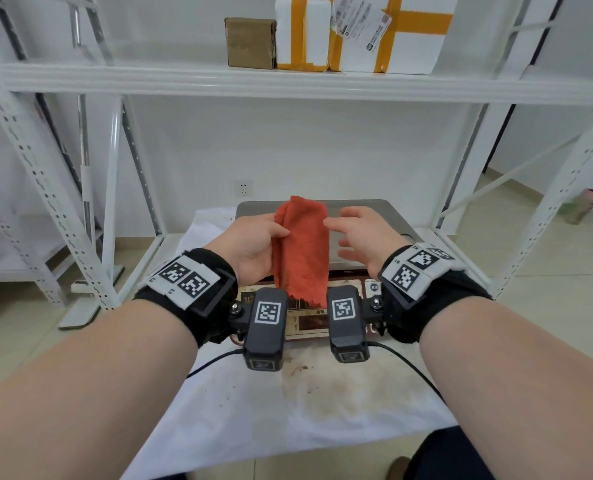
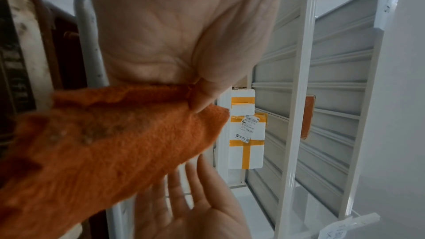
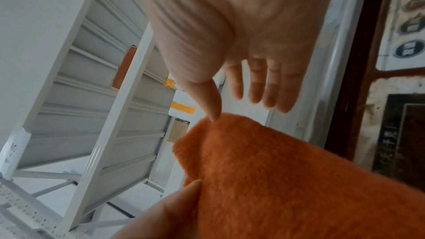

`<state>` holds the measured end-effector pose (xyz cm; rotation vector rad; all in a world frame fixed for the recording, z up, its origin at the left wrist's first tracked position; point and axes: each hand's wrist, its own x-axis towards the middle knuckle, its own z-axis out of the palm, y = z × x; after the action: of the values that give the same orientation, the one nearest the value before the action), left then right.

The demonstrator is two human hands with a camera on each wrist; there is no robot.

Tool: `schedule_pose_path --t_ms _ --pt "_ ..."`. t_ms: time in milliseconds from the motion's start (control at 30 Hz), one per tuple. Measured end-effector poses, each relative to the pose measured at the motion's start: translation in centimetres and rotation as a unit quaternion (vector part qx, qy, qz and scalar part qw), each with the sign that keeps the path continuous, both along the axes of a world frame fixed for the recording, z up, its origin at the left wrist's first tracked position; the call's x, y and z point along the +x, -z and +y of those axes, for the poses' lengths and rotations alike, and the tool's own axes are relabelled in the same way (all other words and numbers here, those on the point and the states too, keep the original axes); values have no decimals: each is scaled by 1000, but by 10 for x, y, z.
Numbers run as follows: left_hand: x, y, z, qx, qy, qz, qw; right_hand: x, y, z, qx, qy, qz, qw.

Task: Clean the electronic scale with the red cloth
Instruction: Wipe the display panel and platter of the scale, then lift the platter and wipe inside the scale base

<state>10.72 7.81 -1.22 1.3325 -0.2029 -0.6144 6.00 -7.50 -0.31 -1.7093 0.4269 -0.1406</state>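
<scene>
The red cloth (image 1: 302,244) hangs folded lengthwise above the electronic scale (image 1: 357,209), whose steel platter sits behind a stained red-framed display panel (image 1: 308,323). My left hand (image 1: 253,240) pinches the cloth's left edge between thumb and fingers; the left wrist view shows the thumb (image 2: 204,95) pressed on the cloth (image 2: 110,144). My right hand (image 1: 360,233) is held just right of the cloth with straight, spread fingers and grips nothing. In the right wrist view its thumb tip (image 3: 212,110) reaches the cloth's (image 3: 287,179) top edge.
The scale rests on a stained white sheet (image 1: 288,403) on a low white metal shelf. Shelf uprights (image 1: 111,209) stand at left and right. On the upper shelf (image 1: 288,81) are a brown box (image 1: 250,41) and taped white parcels (image 1: 374,32). Camera cables trail over the sheet.
</scene>
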Motion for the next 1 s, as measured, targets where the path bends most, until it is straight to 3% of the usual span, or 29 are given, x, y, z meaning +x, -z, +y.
schedule_pose_path --t_ms 133,367,467,533,600,667,767,867,1000 --pt "-4 -3 -8 -17 23 25 999 -10 3 -3 77 -65 60 993" --pt "-7 -3 -31 170 -12 -81 982 -26 -4 -15 222 -103 22 969" --pt "-5 -4 -42 211 11 -137 968 -35 -7 -28 239 -77 15 968" --pt "-4 -5 -49 234 35 -194 952 -39 -7 -40 223 -5 -6 975" --pt "-2 -4 -56 300 47 -305 903 -43 -4 -54 179 90 -28 979" --pt "1 -2 -61 398 49 -408 820 -48 2 -69 113 162 -41 980" --pt "7 5 -66 507 88 -475 713 -52 17 -94 -14 237 -29 971" --pt "10 12 -70 562 119 -501 647 -59 31 -109 -62 280 -2 958" --pt "11 17 -71 598 104 -553 570 -63 42 -118 -83 302 14 950"
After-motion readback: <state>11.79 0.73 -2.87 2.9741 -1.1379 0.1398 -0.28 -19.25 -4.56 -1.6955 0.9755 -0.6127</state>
